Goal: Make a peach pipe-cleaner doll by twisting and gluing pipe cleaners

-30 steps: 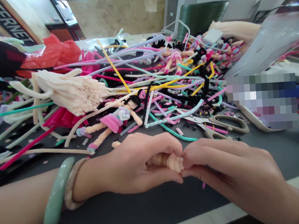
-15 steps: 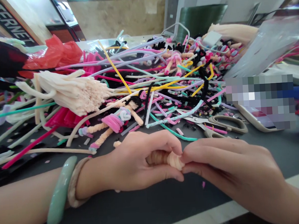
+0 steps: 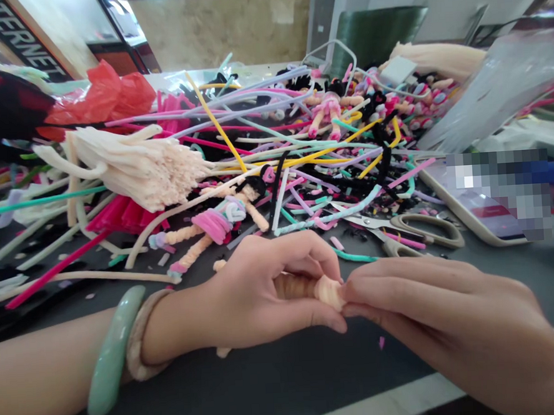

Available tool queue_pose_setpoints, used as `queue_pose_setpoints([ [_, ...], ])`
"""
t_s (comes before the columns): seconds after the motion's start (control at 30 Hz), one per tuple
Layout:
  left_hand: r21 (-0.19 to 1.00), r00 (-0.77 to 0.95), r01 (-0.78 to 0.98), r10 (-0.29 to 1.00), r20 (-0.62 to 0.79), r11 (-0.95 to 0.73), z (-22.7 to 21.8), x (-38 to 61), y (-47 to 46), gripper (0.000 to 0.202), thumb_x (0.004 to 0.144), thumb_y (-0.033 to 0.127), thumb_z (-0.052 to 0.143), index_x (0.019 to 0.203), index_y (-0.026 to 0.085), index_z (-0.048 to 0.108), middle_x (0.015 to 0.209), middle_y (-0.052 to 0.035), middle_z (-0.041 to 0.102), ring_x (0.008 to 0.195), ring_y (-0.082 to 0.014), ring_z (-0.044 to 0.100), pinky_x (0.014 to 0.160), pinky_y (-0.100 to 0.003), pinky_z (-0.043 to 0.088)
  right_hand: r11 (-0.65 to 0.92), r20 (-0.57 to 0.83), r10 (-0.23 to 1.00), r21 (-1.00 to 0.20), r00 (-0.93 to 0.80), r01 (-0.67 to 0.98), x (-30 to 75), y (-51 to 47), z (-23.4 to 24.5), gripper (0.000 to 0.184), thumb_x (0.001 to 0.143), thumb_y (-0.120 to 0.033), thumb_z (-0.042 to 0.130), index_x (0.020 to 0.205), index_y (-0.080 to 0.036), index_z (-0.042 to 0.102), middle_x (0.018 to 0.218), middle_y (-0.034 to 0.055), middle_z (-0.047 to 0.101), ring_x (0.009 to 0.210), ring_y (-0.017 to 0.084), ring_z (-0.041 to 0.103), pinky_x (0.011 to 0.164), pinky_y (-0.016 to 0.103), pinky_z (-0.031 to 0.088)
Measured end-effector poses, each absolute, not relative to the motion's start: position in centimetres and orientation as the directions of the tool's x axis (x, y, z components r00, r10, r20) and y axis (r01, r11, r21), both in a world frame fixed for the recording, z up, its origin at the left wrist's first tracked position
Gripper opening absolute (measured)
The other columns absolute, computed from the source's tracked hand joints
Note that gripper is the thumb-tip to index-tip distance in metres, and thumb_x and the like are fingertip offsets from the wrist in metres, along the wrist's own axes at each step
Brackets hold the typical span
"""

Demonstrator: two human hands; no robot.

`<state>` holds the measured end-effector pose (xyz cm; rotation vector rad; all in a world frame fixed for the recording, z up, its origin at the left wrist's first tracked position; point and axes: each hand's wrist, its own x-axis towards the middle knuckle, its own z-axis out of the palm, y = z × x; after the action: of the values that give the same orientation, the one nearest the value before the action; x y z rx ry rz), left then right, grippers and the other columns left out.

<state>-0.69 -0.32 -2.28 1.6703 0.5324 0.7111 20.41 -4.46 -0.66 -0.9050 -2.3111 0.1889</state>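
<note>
My left hand and my right hand meet at the front of the grey table, just below the heap. Between them is a tight coil of peach pipe cleaner. My left fingers wrap its darker wound body, and my right fingertips pinch its pale end. A short peach end pokes out above my left hand, and another shows below it. A finished pipe-cleaner doll in pink and pale blue lies just beyond my left hand. A jade bangle and a beige woven band circle my left wrist.
Loose multicoloured pipe cleaners cover the grey table. A peach bundle lies at left, scissors and a blurred phone at right, and more dolls at the back. A red plastic bag sits far left.
My hands have shifted slightly right, and my left hand sits a little higher on the coil, leaving more of it showing. The heap appears shifted slightly right with the camera.
</note>
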Motion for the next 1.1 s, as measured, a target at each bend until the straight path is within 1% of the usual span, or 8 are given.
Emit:
queue_pose_setpoints([
  [0.1,0.975,0.713,-0.032,0.678,0.178,-0.222,-2.26,-0.70,-0.30,0.023,0.077,0.018,0.074,0.092,0.015,0.057,0.079,-0.0018,0.068,0.071,-0.0108,0.068,0.064,-0.018,0.057,0.757,0.527,0.644,-0.332,-0.555,0.563,20.45,-4.63,-0.56,0.017,0.094,-0.010,0.048,0.090,-0.022,0.060,0.082,-0.0070,0.071,0.068,0.002,0.064,0.063,0.009,0.046],
  [0.17,0.976,0.716,-0.043,0.675,0.179,-0.213,-2.25,-0.70,-0.32,0.022,0.077,0.016,0.073,0.092,0.015,0.057,0.078,-0.0013,0.068,0.071,-0.0102,0.068,0.064,-0.017,0.057,0.761,0.513,0.639,-0.312,-0.573,0.569,20.44,-4.60,-0.44,0.017,0.096,-0.013,0.046,0.092,-0.022,0.060,0.081,-0.0068,0.071,0.067,0.002,0.064,0.062,0.009,0.045],
  [0.33,0.973,0.722,-0.048,0.666,0.190,-0.227,-2.22,-0.73,-0.38,0.022,0.076,0.013,0.073,0.091,0.015,0.057,0.077,0.0002,0.066,0.072,-0.0102,0.068,0.066,-0.016,0.058,0.796,0.478,0.599,-0.265,-0.643,0.545,20.39,-4.18,-0.33,0.021,0.099,-0.017,0.039,0.094,-0.024,0.059,0.080,-0.0066,0.071,0.064,0.003,0.064,0.057,0.014,0.044],
  [0.5,0.968,0.720,-0.040,0.665,0.199,-0.247,-2.29,-0.73,-0.40,0.021,0.077,0.015,0.073,0.090,0.015,0.057,0.077,-0.0002,0.065,0.072,-0.0118,0.069,0.065,-0.018,0.059,0.793,0.484,0.598,-0.242,-0.639,0.559,20.35,-4.30,-0.21,0.023,0.100,-0.019,0.038,0.091,-0.024,0.059,0.078,-0.0056,0.070,0.063,0.005,0.064,0.055,0.020,0.043],
  [0.67,0.983,0.729,-0.093,0.662,0.175,-0.157,-2.37,-0.66,-0.46,0.020,0.078,0.013,0.071,0.090,0.015,0.056,0.080,-0.0015,0.065,0.075,-0.0155,0.071,0.068,-0.024,0.061,0.792,0.481,0.592,-0.199,-0.647,0.577,20.46,-4.56,-0.35,0.020,0.099,-0.019,0.042,0.088,-0.023,0.058,0.080,-0.0047,0.071,0.067,0.005,0.065,0.060,0.021,0.044],
  [0.8,0.986,0.732,-0.123,0.660,0.167,-0.113,-2.36,-0.65,-0.48,0.019,0.077,0.011,0.071,0.088,0.015,0.056,0.080,-0.0008,0.064,0.075,-0.0146,0.070,0.068,-0.024,0.061,0.799,0.495,0.579,-0.188,-0.648,0.571,20.60,-4.66,-0.86,0.013,0.097,-0.020,0.047,0.090,-0.023,0.058,0.081,-0.0054,0.071,0.071,0.005,0.065,0.066,0.019,0.045],
  [0.97,0.987,0.730,-0.114,0.664,0.162,-0.116,-2.37,-0.68,-0.45,0.019,0.077,0.012,0.071,0.088,0.015,0.056,0.077,-0.0001,0.063,0.074,-0.0142,0.070,0.067,-0.023,0.060,0.798,0.508,0.578,-0.186,-0.639,0.574,20.53,-4.87,-1.04,0.010,0.094,-0.017,0.051,0.092,-0.023,0.059,0.085,-0.0055,0.070,0.075,0.005,0.064,0.070,0.018,0.045],
  [1.1,0.987,0.732,-0.129,0.662,0.158,-0.092,-2.40,-0.67,-0.47,0.018,0.078,0.012,0.071,0.088,0.015,0.056,0.077,0.0002,0.063,0.073,-0.0130,0.069,0.068,-0.023,0.060,0.793,0.497,0.592,-0.218,-0.635,0.568,20.50,-4.85,-0.95,0.011,0.093,-0.016,0.051,0.095,-0.024,0.059,0.086,-0.0054,0.070,0.074,0.005,0.065,0.069,0.019,0.044],
])
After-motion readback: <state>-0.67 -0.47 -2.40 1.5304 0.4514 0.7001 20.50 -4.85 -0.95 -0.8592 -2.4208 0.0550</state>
